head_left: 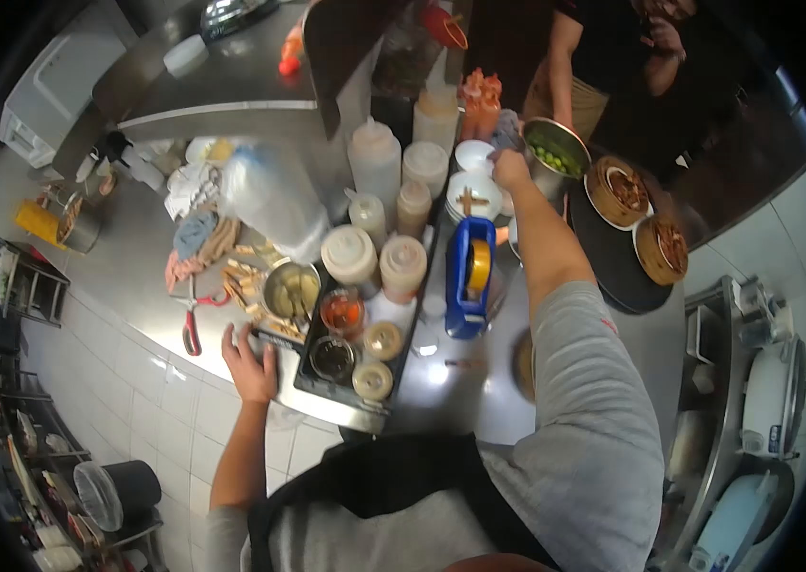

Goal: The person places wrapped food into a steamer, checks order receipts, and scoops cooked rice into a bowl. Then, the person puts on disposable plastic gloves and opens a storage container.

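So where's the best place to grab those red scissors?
Probably by the red handles, from the near counter edge. The scissors lie with handles spread toward the person, close to the left hand, metal end pointing away.

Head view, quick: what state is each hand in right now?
Left hand: open, at the counter edge.
Right hand: by the white bowls; grip cannot be told.

The right fingers [499, 162] are by white bowls [474, 155], the left fingers [232, 349] near red-handled scissors [192, 336].
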A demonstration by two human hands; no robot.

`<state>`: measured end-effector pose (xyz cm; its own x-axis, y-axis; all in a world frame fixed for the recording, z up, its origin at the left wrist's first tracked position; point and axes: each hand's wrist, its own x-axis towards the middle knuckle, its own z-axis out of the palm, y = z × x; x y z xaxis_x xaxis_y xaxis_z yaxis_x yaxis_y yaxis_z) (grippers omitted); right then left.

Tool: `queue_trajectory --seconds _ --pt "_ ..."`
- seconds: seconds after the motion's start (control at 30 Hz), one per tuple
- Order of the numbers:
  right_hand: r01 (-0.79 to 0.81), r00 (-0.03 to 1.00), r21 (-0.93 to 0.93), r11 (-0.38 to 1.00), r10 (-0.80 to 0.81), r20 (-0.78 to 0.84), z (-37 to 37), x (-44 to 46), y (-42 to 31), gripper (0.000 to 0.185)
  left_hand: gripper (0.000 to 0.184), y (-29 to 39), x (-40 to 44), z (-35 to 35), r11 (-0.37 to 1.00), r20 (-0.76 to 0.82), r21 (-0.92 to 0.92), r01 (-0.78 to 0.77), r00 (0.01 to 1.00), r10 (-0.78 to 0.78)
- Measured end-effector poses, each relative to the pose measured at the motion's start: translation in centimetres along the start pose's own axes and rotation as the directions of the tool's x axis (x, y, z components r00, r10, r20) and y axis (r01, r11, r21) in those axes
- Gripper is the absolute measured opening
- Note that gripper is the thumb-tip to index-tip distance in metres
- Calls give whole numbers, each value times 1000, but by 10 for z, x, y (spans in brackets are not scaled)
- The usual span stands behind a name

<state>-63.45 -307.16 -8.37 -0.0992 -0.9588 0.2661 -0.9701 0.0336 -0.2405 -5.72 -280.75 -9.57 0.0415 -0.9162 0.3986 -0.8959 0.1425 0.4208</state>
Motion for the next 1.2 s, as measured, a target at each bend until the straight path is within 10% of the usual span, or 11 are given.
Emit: queue_trajectory --seconds 0.17,0.27,0.47,0.73,0.83,0.93,1.03,1.07,1.2 --pt "-89 912 -135 987 135 388 -5 13 -19 23 53 2 5 -1 999 53 -11 30 998 -29" --pt "130 920 -68 989 -95 381 1 14 -8 22 54 5 6 0 1000 69 16 17 997 -18" --pt "109 971 329 938 -29 -239 -84 -64 -11 26 52 9 5 0 1000 95 -25 11 995 -9" --pt "-419 778 399 816 549 -305 -205 -245 90 25 49 -5 -9 -2 974 -92 -217 -65 995 46" --pt "-305 796 234 923 382 -469 -258 -350 42 21 34 -25 -34 -15 903 -138 -430 -18 989 -47" --pt "-462 798 229 856 515 -314 -312 -455 -32 19 11 -9 -94 -48 906 112 -386 -171 967 230" --pt "-482 763 248 841 541 -353 -312 -553 -83 21 8 18 -160 -30 644 421 -765 15 768 482" --pt "-427 798 238 872 487 -355 -303 -580 -93 22 18 54 -171 -31 469 536 -830 301 660 525" --pt "-276 876 359 892 387 -288 -281 -647 -139 17 67 218 -185 -54 223 612 -408 885 84 786"
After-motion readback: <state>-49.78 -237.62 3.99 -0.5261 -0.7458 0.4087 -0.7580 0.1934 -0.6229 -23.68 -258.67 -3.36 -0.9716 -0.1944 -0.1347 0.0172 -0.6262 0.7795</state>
